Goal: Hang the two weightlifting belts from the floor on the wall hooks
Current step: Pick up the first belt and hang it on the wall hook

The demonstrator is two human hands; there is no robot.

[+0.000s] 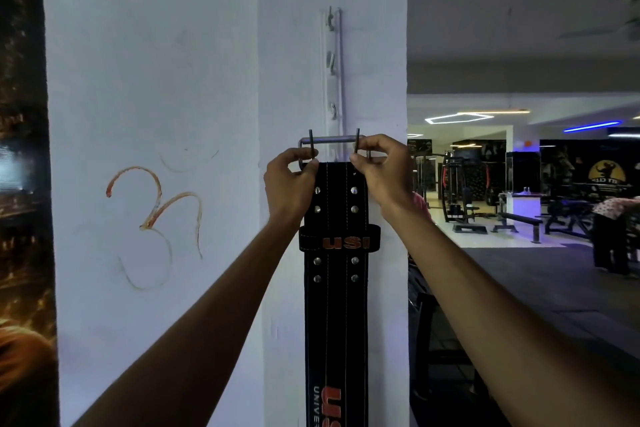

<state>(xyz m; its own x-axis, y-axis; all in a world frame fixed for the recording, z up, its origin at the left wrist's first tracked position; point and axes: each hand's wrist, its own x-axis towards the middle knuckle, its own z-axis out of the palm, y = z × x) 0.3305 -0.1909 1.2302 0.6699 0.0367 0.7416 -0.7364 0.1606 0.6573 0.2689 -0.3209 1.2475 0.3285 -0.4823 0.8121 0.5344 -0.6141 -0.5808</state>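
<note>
Against the white pillar (332,322), black belt (335,305) hangs vertical; left hand (289,180) and right hand (382,172) pinch its buckle (332,141) below the hook rail (333,69).

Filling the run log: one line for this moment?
left hand: holds buckle | right hand: holds buckle | belt: hanging by hook rail

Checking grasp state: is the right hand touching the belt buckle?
Touching. The head view shows the right hand with fingers pinched on the buckle at the black belt's top edge.
</note>
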